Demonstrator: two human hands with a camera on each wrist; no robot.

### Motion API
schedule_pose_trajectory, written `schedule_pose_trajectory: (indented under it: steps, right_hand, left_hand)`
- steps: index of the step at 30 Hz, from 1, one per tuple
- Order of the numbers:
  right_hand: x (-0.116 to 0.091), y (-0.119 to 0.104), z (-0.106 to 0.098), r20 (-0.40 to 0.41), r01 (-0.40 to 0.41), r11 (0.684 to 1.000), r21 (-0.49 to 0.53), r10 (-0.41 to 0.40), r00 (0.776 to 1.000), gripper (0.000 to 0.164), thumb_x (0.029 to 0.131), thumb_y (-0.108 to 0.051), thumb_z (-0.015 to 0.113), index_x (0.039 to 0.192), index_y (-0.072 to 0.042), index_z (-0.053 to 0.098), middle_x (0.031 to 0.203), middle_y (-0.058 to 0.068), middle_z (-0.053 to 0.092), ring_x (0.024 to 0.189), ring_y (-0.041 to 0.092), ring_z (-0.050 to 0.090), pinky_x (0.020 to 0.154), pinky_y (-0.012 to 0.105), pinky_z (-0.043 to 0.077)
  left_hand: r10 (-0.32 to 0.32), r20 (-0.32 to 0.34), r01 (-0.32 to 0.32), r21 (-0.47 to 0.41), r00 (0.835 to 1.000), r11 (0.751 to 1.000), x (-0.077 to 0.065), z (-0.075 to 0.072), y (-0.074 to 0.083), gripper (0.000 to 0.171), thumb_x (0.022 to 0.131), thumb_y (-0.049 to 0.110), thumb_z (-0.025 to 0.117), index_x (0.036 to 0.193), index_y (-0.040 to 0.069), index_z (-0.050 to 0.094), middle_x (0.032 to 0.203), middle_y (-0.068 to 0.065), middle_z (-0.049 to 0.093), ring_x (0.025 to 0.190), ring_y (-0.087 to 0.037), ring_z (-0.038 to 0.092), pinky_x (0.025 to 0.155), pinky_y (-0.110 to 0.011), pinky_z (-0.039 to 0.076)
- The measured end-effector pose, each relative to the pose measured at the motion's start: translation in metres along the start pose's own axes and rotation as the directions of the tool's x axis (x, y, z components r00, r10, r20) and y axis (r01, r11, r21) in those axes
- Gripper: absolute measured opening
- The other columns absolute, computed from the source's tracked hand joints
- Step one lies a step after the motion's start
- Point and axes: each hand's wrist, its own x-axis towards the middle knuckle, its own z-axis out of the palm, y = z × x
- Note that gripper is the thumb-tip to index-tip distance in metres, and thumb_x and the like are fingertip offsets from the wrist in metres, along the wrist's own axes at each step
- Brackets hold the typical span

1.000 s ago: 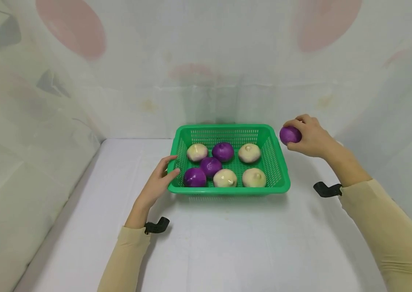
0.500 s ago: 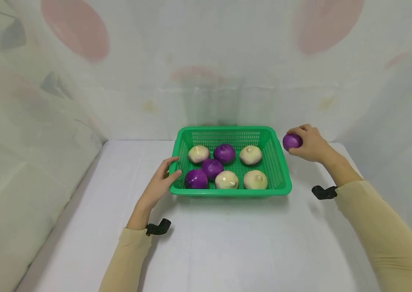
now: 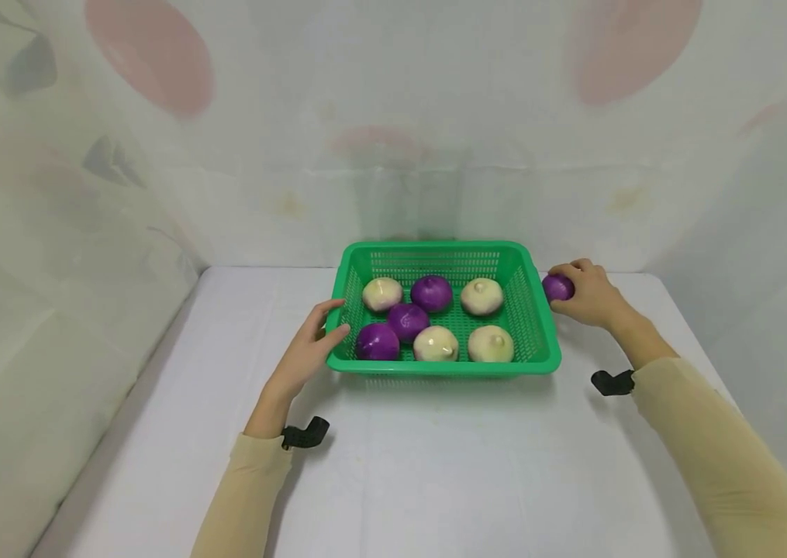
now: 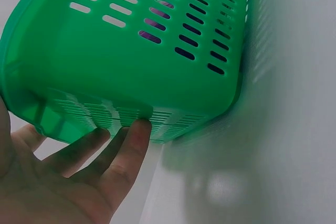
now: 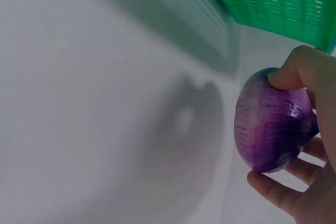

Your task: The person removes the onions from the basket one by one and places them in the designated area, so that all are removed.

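Note:
My right hand (image 3: 590, 296) grips a glossy purple onion (image 3: 557, 287) just outside the right end of a green plastic basket (image 3: 442, 367). In the right wrist view the thumb lies on one side of the onion (image 5: 270, 124) and the fingers on the other, close over the white surface. I cannot tell whether it touches down. My left hand (image 3: 302, 349) rests at the basket's left end. Its fairly straight fingers (image 4: 126, 156) touch the slotted outer wall in the left wrist view. Inside the basket lie several purple onions (image 3: 409, 322) and several pale, purple-tinged bulbs (image 3: 491, 343).
The basket stands on a white-covered table (image 3: 435, 465), near its back edge. A pale, patterned sheet (image 3: 435, 116) hangs behind it, and similar sheets close off the left and right sides. Each wrist wears a black camera mount (image 3: 305, 432).
My right hand has lowered the onion toward the table beside the basket's right end. My left hand has kept its place at the basket, and the basket's contents look the same.

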Motion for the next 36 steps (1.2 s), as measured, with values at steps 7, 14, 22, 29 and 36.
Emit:
schedule_pose_trajectory:
  steps: [7,14,22,29,36]
  right_hand:
    - [0.000,0.009,0.012,0.012,-0.007,1.000,0.011,0.007,1.000,0.058,0.090,-0.023,0.070,0.141,-0.005,0.050,0.142,0.033,0.035,0.126,0.052,0.034,0.093,0.074,0.042]
    - [0.001,0.012,0.016,0.022,-0.016,1.000,0.002,0.016,1.000,0.061,0.091,-0.024,0.070,0.144,-0.004,0.047,0.146,0.034,0.033,0.131,0.056,0.031,0.097,0.076,0.039]
    - [0.004,0.012,0.020,0.050,-0.004,1.000,-0.029,0.005,0.999,0.064,0.094,-0.026,0.069,0.148,-0.005,0.043,0.148,0.032,0.031,0.133,0.057,0.030,0.097,0.076,0.039]
    - [0.001,0.008,0.012,0.070,0.007,0.998,-0.054,-0.003,0.998,0.069,0.093,-0.026,0.070,0.151,-0.004,0.040,0.149,0.033,0.031,0.133,0.057,0.030,0.097,0.076,0.038]
    - [-0.001,0.005,-0.001,0.045,0.036,0.997,-0.067,-0.033,0.998,0.067,0.091,-0.024,0.070,0.150,-0.005,0.043,0.147,0.035,0.033,0.129,0.060,0.033,0.092,0.078,0.040]
  left_hand:
    - [-0.009,0.003,0.009,-0.009,1.000,1.000,-0.001,0.000,-0.001,0.056,0.103,0.041,0.060,0.153,0.027,0.039,0.161,-0.012,0.032,0.142,-0.040,0.039,0.111,-0.064,0.033]
    - [0.001,0.004,-0.001,-0.020,1.000,1.000,0.002,0.000,-0.004,0.058,0.102,0.044,0.061,0.153,0.029,0.039,0.161,-0.012,0.033,0.141,-0.040,0.040,0.110,-0.063,0.034]
    - [-0.007,-0.002,0.007,-0.011,1.000,1.000,-0.001,0.001,-0.002,0.056,0.103,0.041,0.060,0.153,0.027,0.039,0.160,-0.012,0.034,0.141,-0.039,0.041,0.110,-0.063,0.035]
    - [-0.008,-0.001,0.008,-0.004,1.000,1.000,0.000,0.001,-0.001,0.056,0.103,0.041,0.060,0.153,0.028,0.039,0.160,-0.012,0.033,0.141,-0.039,0.040,0.110,-0.062,0.036]
    - [-0.010,-0.005,0.010,0.002,1.000,1.000,0.000,0.000,0.001,0.056,0.103,0.041,0.060,0.153,0.029,0.039,0.160,-0.012,0.033,0.141,-0.039,0.040,0.110,-0.063,0.036]
